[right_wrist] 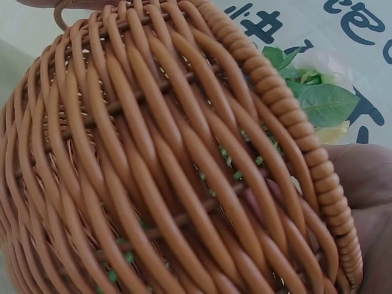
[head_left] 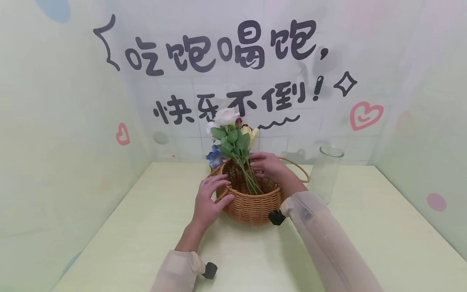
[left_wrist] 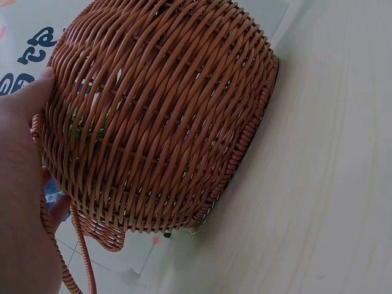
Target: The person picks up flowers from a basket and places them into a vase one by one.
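Note:
A brown wicker basket (head_left: pixel 251 209) stands on the table with a bunch of artificial flowers (head_left: pixel 233 138) leaning in it: white, yellow and blue blooms, a dark red bud and green leaves. My left hand (head_left: pixel 209 198) holds the basket's left rim, thumb toward the front and fingers over the edge. In the left wrist view a thumb (left_wrist: pixel 38 92) lies against the weave. My right hand (head_left: pixel 271 166) reaches over the right rim, its extended fingers beside the green stems (head_left: pixel 251 178). The rim and weave partly hide this hand in the right wrist view.
A tall clear glass vase (head_left: pixel 326 174) stands right of the basket, close to the right forearm. One basket handle (head_left: pixel 300 168) hangs out on the right side. Behind the table (head_left: pixel 153 211) is a wall (head_left: pixel 233 85) with dark lettering.

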Demonstrator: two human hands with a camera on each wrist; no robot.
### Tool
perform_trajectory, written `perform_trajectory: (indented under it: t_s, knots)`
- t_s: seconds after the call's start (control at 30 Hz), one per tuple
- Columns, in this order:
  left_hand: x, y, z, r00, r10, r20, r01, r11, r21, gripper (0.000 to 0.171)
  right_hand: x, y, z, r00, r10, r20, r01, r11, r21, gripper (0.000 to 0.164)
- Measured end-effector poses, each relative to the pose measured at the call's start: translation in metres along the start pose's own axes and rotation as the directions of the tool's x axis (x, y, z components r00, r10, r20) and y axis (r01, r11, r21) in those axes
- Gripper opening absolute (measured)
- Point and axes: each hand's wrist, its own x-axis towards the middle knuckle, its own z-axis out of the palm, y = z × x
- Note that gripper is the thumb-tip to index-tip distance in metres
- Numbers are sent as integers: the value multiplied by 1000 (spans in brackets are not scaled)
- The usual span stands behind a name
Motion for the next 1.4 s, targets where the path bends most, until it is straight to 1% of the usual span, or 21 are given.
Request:
perform_trajectory:
  t_s: [0.17,0.33,0.63,0.73,0.87,1.13,1.4]
  knots:
    - [0,0,0,1000,-6,2,6,1000,-1,34,-2,-2,1,1000,16,17,-16,999,-36,45]
    - [0,-1,0,1000,-8,3,8,1000,-4,34,-3,-2,0,999,29,26,-28,998,-50,44]
    - [1,0,0,1000,-11,3,11,1000,-3,34,0,-3,-1,1000,-10,4,10,1000,-27,41]
    - [1,1,-1,1000,-14,2,14,1000,-2,34,-1,-3,-1,1000,-25,-3,25,999,-34,41]
    - [0,1,-1,1000,-17,6,17,1000,10,34,-2,-3,0,999,-33,-33,32,999,-24,39]
    - [-1,-1,0,1000,-25,14,24,1000,16,33,-1,0,1,993,-62,-97,68,996,60,35]
    - [-2,0,-1,1000,-10,10,10,1000,17,35,-6,-3,2,986,-83,-146,99,989,106,29]
